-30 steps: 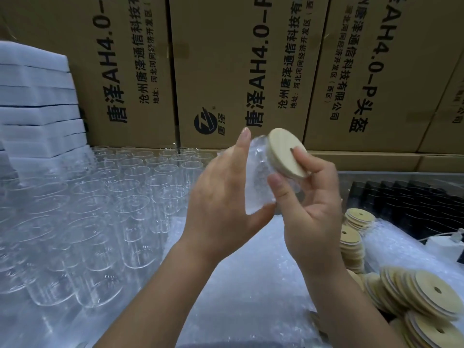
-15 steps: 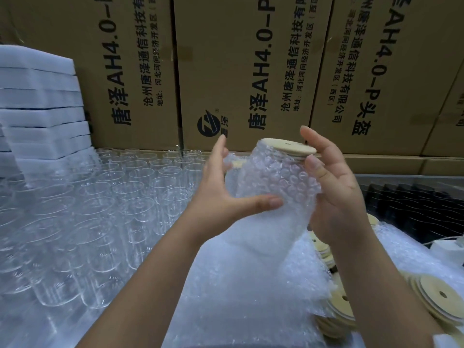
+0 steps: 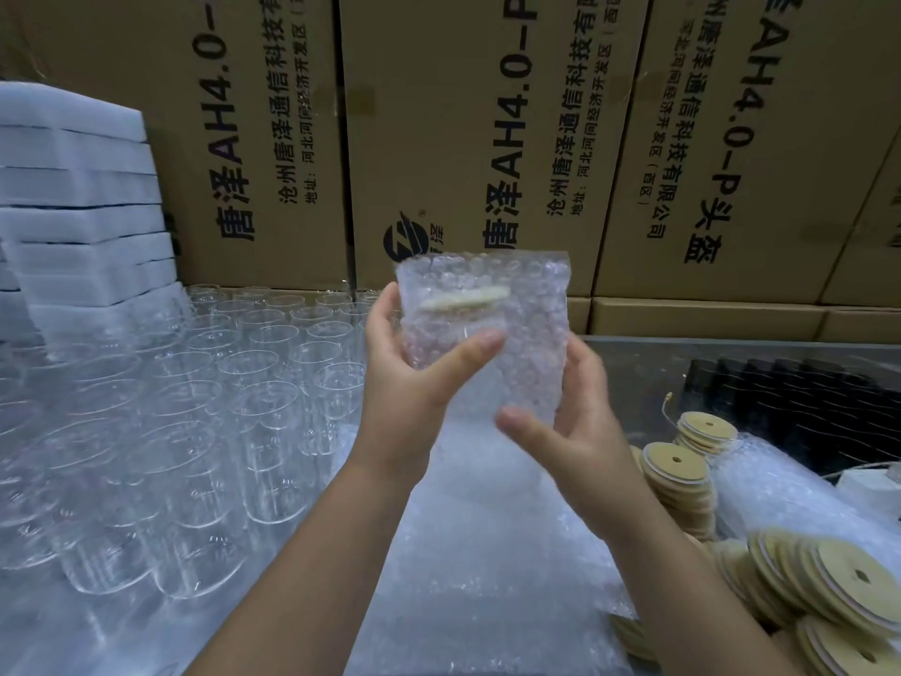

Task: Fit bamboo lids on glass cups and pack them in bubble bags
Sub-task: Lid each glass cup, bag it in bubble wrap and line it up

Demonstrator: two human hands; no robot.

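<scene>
A clear bubble bag (image 3: pixel 526 304) stands upright in mid-air in front of the boxes, and it holds a glass cup. The cup's bamboo lid (image 3: pixel 465 299) shows as a pale band through the bag, below the bag's open top. My left hand (image 3: pixel 414 378) grips the bag from the left with the thumb across its front. My right hand (image 3: pixel 570 431) cups the bag's lower right side. Many bare glass cups (image 3: pixel 195 407) stand in rows at the left. Loose bamboo lids (image 3: pixel 829 583) lie in stacks at the right.
A pile of flat bubble bags (image 3: pixel 487 578) lies under my forearms. White foam sheets (image 3: pixel 78 207) are stacked at the far left. Printed cardboard boxes (image 3: pixel 487 139) form a wall behind. A tray of black parts (image 3: pixel 804 397) sits at the right rear.
The bubble bag has been drawn up over the cup, so the lid, bare half a second ago, now sits inside it. The right hand has dropped from the lid to the bag's lower side.
</scene>
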